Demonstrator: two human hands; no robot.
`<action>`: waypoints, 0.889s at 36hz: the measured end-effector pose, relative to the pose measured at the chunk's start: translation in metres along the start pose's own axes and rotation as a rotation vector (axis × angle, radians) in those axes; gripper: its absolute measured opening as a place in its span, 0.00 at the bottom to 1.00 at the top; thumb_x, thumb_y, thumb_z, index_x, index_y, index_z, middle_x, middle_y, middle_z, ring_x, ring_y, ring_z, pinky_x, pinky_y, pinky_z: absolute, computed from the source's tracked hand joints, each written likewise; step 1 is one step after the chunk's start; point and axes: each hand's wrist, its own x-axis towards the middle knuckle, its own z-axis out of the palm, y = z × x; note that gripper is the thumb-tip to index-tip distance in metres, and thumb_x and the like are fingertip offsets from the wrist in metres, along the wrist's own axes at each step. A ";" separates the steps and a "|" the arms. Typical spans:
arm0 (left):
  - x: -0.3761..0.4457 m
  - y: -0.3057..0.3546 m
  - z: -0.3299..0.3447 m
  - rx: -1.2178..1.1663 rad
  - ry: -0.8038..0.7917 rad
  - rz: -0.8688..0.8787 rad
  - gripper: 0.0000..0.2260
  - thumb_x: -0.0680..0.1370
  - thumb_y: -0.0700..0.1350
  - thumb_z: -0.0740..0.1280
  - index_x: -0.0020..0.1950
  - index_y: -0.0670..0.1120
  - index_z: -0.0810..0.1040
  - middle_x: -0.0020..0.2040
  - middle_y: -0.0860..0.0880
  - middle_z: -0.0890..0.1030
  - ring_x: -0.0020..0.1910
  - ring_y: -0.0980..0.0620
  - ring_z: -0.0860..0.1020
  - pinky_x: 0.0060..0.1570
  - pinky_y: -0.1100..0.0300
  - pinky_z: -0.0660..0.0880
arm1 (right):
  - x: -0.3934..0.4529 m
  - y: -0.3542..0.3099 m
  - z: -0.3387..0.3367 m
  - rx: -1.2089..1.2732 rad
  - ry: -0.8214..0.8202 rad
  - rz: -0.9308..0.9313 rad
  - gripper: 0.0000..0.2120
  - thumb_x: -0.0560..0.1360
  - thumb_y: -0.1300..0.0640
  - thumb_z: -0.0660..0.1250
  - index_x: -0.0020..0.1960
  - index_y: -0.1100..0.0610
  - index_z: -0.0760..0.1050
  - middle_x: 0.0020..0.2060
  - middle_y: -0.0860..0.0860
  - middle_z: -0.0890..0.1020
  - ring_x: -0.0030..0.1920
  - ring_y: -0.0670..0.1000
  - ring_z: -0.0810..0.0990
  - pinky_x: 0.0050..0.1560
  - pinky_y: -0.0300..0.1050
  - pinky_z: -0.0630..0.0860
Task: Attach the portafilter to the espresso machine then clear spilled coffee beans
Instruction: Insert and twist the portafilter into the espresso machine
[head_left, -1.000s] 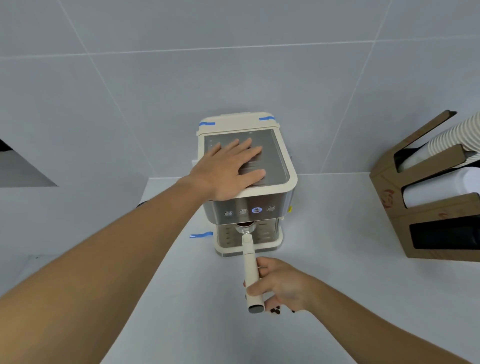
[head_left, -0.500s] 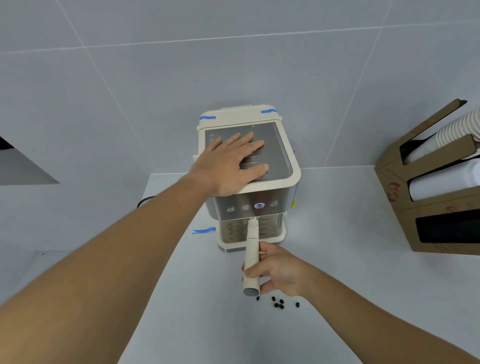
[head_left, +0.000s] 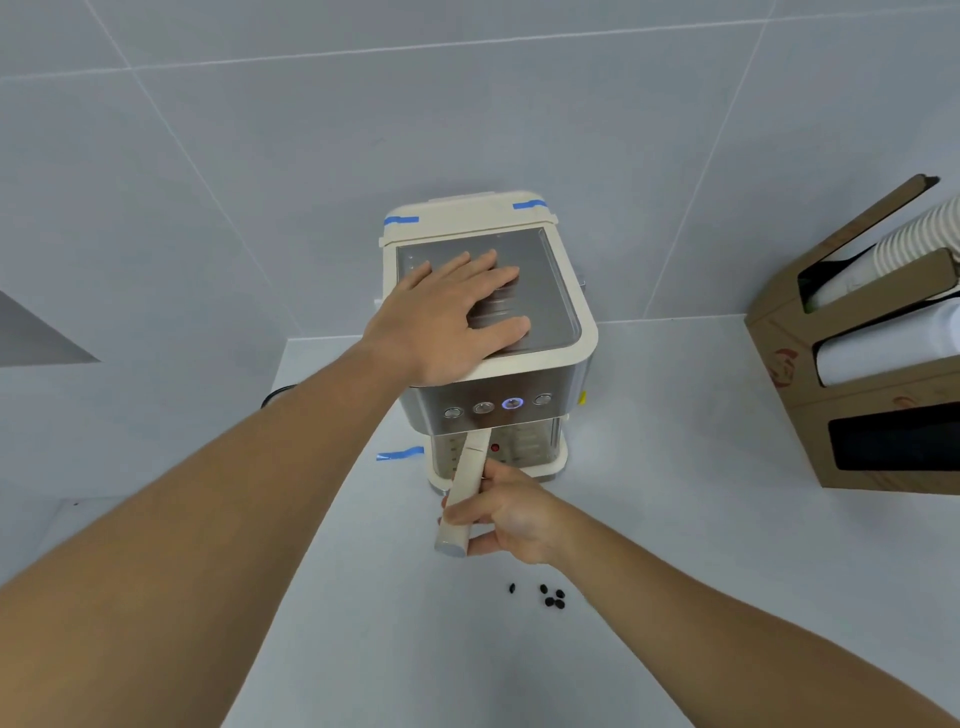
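A cream and steel espresso machine (head_left: 563, 358) stands on the white counter against the tiled wall. My left hand (head_left: 452, 317) lies flat on its top, fingers spread. The portafilter (head_left: 466, 483) has a cream handle that slants from under the machine's front panel toward me; its basket end is hidden under the panel. My right hand (head_left: 506, 512) is wrapped around the lower part of that handle. Several dark coffee beans (head_left: 550, 595) lie on the counter just in front of my right hand.
A cardboard cup holder (head_left: 857, 395) with paper cups stands on the counter at the right. Blue tape strips mark the counter (head_left: 400, 453) left of the machine. A black cable (head_left: 275, 396) runs behind my left forearm.
My right hand has swung the portafilter handle so it now slants left toward me. The beans, hidden under my hand before, have come into view. My left hand stays on the machine.
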 end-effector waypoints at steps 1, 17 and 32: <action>0.000 0.000 0.000 -0.003 0.000 0.000 0.29 0.77 0.66 0.56 0.77 0.61 0.59 0.80 0.59 0.55 0.78 0.58 0.50 0.77 0.51 0.45 | 0.002 0.001 0.003 0.013 0.011 -0.004 0.24 0.69 0.71 0.72 0.61 0.55 0.74 0.45 0.52 0.80 0.49 0.54 0.80 0.42 0.54 0.82; 0.000 0.000 -0.001 0.001 -0.010 -0.001 0.29 0.76 0.67 0.56 0.77 0.61 0.59 0.80 0.59 0.54 0.78 0.58 0.50 0.77 0.52 0.45 | 0.029 0.002 0.053 0.313 0.129 -0.095 0.25 0.67 0.69 0.75 0.60 0.55 0.72 0.55 0.55 0.78 0.52 0.54 0.81 0.38 0.50 0.83; -0.001 0.003 -0.002 -0.006 -0.001 -0.014 0.29 0.76 0.66 0.57 0.76 0.62 0.59 0.80 0.59 0.55 0.78 0.59 0.50 0.77 0.53 0.45 | 0.036 0.001 0.066 0.411 0.159 -0.132 0.26 0.67 0.70 0.75 0.61 0.56 0.72 0.49 0.49 0.78 0.50 0.50 0.79 0.40 0.51 0.84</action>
